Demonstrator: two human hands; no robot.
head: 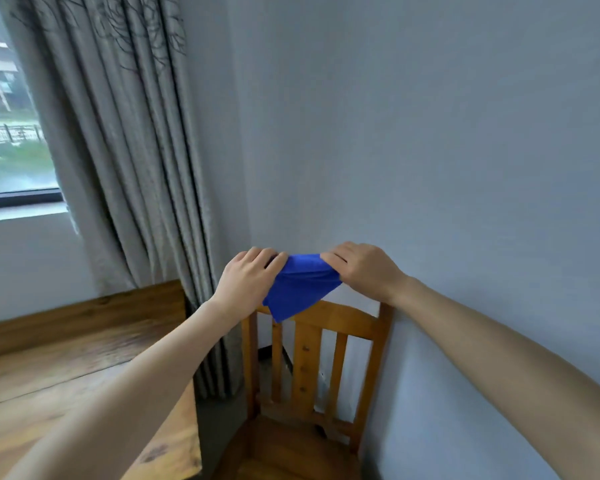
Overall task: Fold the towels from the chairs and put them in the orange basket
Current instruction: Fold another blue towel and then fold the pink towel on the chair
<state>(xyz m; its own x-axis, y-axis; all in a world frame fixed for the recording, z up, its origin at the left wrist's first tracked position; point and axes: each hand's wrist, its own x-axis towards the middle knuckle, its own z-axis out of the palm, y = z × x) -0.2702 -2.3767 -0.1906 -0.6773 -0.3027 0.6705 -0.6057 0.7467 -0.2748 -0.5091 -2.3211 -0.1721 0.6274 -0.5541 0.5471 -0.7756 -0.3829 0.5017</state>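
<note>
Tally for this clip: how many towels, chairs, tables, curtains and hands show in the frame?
blue towel: 1
wooden chair: 1
wooden table: 1
curtain: 1
hands: 2, left hand and right hand
Total: 6

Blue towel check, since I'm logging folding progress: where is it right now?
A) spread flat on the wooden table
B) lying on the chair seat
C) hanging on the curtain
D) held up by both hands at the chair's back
D: the left hand and the right hand each grip an upper end of the blue towel, whose lower corner hangs at the top rail of the wooden chair.
</note>
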